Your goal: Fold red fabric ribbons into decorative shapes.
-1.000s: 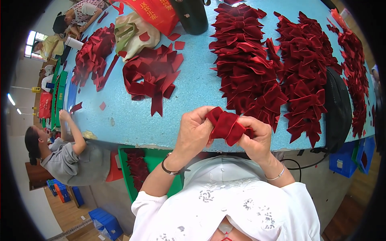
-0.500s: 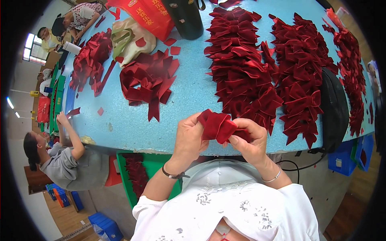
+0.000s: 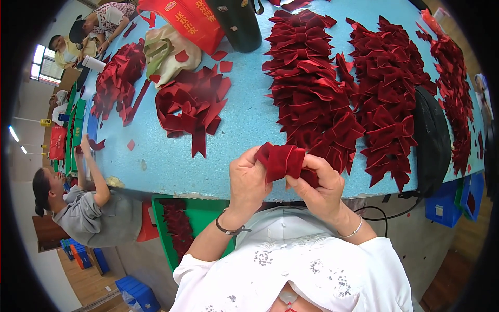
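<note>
While both hands pinch a folded velvet strip | at table edge | left hand, right hand

Bow rows lie right of the ribbon heap on the table.

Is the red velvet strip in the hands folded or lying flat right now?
Folded. The velvet strip is doubled into a loop, pinched between the left hand and right hand, held above the table edge.
</note>
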Demonstrator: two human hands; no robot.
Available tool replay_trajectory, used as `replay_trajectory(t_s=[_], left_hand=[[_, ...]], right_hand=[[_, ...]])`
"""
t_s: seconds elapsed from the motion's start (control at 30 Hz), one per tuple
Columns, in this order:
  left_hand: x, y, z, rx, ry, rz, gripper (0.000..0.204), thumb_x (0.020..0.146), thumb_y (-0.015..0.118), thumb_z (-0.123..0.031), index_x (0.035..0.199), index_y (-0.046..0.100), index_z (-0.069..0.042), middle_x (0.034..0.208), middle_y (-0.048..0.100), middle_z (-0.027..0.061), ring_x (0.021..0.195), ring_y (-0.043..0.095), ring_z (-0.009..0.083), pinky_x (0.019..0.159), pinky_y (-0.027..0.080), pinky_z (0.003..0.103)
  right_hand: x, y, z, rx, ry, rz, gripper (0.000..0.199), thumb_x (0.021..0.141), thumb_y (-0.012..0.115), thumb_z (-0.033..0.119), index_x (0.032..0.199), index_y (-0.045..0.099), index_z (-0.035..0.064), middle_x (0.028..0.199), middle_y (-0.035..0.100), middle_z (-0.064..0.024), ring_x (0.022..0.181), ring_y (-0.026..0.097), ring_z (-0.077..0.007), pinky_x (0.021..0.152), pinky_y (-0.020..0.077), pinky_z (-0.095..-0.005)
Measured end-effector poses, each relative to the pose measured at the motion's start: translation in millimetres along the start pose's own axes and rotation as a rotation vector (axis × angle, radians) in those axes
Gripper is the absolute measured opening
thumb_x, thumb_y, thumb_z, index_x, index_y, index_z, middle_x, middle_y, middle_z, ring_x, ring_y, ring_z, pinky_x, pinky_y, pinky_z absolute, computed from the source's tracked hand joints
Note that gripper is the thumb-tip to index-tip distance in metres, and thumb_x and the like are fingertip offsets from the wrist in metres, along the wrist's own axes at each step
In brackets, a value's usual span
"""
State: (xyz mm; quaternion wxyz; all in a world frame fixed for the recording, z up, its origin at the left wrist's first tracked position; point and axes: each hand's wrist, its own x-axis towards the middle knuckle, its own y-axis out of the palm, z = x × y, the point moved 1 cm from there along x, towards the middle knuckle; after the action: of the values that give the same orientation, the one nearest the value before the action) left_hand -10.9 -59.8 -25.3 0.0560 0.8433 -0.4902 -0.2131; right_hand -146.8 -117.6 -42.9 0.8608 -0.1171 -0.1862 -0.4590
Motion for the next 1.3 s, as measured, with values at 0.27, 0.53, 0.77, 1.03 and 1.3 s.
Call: replay_trajectory(t_s=[0.27,0.53,0.77,1.03,1.3], left_hand=[[-1.8,0.7,-2.3,0.077,0.033,-0.010,0.029,0.093,0.054,-0.027,0.095,0.062,0.001,0.057,0.055,-0.0002,0.036,0.035,0.0015,0.030,0.024,0.018],[-1.6,0.6,1.2,0.076,0.083,-0.025,0.029,0.094,0.054,-0.027,0.094,0.062,0.000,0.056,0.054,-0.0005,0.036,0.034,0.0014,0.030,0.023,0.019],[-2.2,-0.5,-6.2,0.012,-0.072,0.007,0.027,0.094,0.053,-0.026,0.093,0.062,0.000,0.055,0.052,-0.0013,0.035,0.032,0.0016,0.031,0.023,0.019],[-2.9,1.5,-4.8,-0.053,-0.175,0.059,0.022,0.094,0.051,-0.020,0.095,0.061,-0.001,0.056,0.053,-0.0016,0.034,0.031,0.0019,0.031,0.022,0.019],[-3.2,2.2,-3.6,-0.113,-0.282,0.098,0.018,0.093,0.052,-0.017,0.097,0.061,-0.002,0.054,0.050,-0.0037,0.034,0.031,0.0014,0.031,0.023,0.018]], right_hand=[[-3.9,-4.4,-3.5,0.004,0.083,0.000,0.019,0.084,0.058,-0.006,0.103,0.054,-0.0050,0.079,0.064,-0.0090,0.065,0.060,-0.0102,0.055,0.0487,-0.0218],[3.4,3.2,8.5,0.139,0.214,-0.117,0.025,0.085,0.055,-0.006,0.109,0.051,-0.0065,0.082,0.064,-0.0090,0.062,0.059,-0.0100,0.055,0.0475,-0.0213],[1.0,-1.8,0.8,0.126,0.180,-0.029,0.027,0.085,0.057,-0.004,0.112,0.052,-0.0056,0.084,0.064,-0.0093,0.062,0.059,-0.0094,0.053,0.0464,-0.0206],[1.7,-1.2,-0.8,0.091,0.110,-0.049,0.017,0.085,0.061,0.000,0.102,0.059,-0.0034,0.080,0.065,-0.0081,0.060,0.058,-0.0083,0.049,0.0453,-0.0196],[2.1,-0.9,2.4,0.122,0.149,-0.059,0.013,0.085,0.061,0.001,0.098,0.060,-0.0033,0.075,0.064,-0.0068,0.059,0.058,-0.0074,0.049,0.0452,-0.0191]])
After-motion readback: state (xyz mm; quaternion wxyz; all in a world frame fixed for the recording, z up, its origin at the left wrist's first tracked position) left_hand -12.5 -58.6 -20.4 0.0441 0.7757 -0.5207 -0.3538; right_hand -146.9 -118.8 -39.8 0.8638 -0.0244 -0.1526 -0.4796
